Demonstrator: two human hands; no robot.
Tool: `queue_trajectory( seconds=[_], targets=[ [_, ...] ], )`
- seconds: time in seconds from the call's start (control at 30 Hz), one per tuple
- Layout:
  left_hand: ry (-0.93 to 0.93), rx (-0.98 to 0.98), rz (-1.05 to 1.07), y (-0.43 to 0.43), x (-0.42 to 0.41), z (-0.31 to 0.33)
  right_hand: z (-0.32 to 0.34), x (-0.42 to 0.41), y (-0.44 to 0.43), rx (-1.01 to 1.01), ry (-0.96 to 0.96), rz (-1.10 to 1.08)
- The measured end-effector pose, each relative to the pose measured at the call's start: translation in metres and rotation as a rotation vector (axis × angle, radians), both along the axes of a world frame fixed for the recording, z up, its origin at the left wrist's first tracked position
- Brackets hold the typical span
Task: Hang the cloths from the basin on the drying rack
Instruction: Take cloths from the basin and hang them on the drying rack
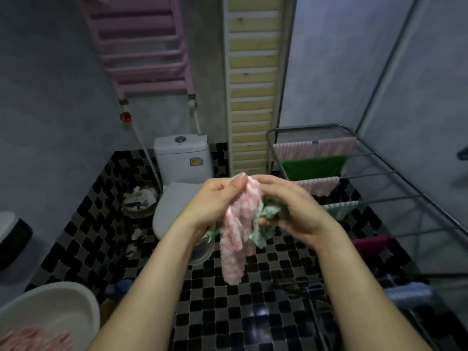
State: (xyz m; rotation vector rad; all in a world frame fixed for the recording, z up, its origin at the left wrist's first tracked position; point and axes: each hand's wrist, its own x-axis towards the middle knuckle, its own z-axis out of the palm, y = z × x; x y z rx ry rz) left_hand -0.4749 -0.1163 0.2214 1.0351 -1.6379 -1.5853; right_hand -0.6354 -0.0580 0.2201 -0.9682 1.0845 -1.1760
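A crumpled pink-and-white striped cloth (238, 224) hangs between both my hands at the centre of the view, with a green-and-white cloth (268, 216) bunched behind it. My left hand (215, 201) pinches the pink cloth's top edge. My right hand (291, 203) grips the bundle from the right, fingers curled round it. The white basin (68, 307) sits at the bottom left, with a pink cloth (33, 338) in it. The metal drying rack (395, 198) stands at the right, with pink, green, pale green and maroon cloths over its bars.
A white toilet (182, 171) stands straight ahead against the wall, with a waste bin (139, 198) to its left. A clear plastic tub (202, 252) sits on the black-and-grey tiled floor below my hands. A pink radiator (141, 46) hangs on the wall.
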Motion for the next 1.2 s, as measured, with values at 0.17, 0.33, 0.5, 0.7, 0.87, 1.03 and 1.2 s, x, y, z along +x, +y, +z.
queue_trajectory(
  seconds=[0.17, 0.33, 0.5, 0.7, 0.87, 1.03, 1.2],
  targets=[
    [-0.031, -0.088, -0.174, 0.017, -0.018, 0.001, -0.001, -0.016, 0.027, -0.154, 0.543, -0.159],
    [-0.329, -0.279, -0.330, 0.031, -0.002, -0.001, 0.007, -0.027, 0.059, -0.247, 0.933, -0.389],
    [-0.605, -0.514, -0.233, 0.048, 0.017, -0.008, 0.009, -0.028, 0.094, -0.177, 1.167, -0.481],
    [-0.335, -0.500, -0.121, 0.089, 0.031, -0.022, 0.007, -0.027, 0.157, 0.063, 1.251, -0.461],
    [-0.244, -0.379, -0.359, 0.123, 0.021, -0.018, -0.006, -0.040, 0.211, 0.145, 0.435, -0.518],
    [-0.223, -0.268, -0.654, 0.164, -0.004, -0.008, -0.016, -0.062, 0.260, 0.121, 0.337, -0.752],
    [-0.210, -0.336, -0.693, 0.195, -0.033, -0.012, -0.020, -0.086, 0.297, 0.102, 0.436, -0.864]
  ],
)
